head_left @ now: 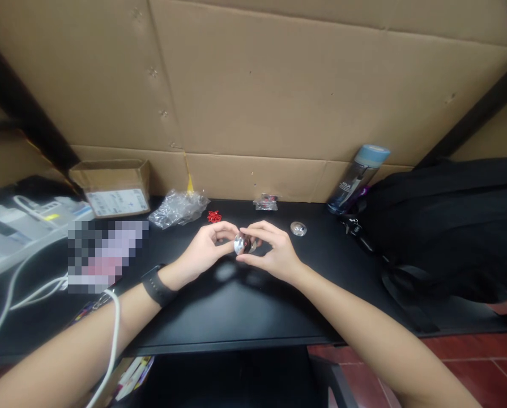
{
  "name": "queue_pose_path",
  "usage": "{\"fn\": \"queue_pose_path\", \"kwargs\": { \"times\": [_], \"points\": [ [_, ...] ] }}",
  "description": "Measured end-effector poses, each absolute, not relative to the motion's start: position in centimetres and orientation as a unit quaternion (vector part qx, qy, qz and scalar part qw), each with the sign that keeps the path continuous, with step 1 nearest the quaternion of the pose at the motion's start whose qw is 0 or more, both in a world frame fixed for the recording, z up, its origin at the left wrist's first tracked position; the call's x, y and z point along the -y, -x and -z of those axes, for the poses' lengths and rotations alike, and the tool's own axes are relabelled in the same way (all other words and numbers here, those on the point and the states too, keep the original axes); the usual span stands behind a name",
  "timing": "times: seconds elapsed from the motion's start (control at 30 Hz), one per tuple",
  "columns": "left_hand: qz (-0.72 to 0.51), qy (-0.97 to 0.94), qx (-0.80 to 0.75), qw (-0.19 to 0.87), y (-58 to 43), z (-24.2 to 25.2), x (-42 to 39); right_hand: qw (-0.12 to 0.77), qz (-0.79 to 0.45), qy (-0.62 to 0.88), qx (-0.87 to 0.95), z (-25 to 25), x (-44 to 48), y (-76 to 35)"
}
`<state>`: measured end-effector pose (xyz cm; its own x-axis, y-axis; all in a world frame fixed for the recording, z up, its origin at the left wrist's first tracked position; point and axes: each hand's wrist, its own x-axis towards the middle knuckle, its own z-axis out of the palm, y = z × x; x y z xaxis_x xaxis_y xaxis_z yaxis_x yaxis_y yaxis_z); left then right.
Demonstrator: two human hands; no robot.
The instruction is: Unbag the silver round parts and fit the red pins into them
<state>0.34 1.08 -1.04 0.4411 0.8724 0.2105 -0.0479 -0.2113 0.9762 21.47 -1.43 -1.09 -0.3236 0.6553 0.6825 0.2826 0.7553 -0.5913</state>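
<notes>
Left wrist (169,277), 8 o'clock from view centre, is wearing a wide black band (157,288); small dots are running along it. Left forearm (87,345), 8 o'clock, and right forearm (363,328), 4 o'clock, are showing bare.

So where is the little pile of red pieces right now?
In the head view, the red pile lies on the black tabletop, slightly left of centre, just right of the crumpled clear plastic bag and beyond the left hand.
</notes>
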Motion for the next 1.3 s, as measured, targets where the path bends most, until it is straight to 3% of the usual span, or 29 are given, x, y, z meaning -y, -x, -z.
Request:
{"fn": "queue_pose_path", "kwargs": {
  "times": [0.6, 0.8, 1.3],
  "points": [
    [-0.426, -0.594, -0.293, 0.617, -0.37, 1.6, -1.17, 0.504, -0.181, 0.304, 0.788, 1.02, 1.65, -21.11],
    [-0.383, -0.645, -0.302, 0.589, -0.41, 1.7, -1.01, 0.518, -0.173, 0.298, 0.783, 0.84, 1.5, -21.25],
    [-0.426, -0.645, -0.325, 0.544, -0.3, 1.29, -0.85, 0.503, -0.174, 0.3, 0.792, 0.73, 1.66, -21.21]
  ]
}}
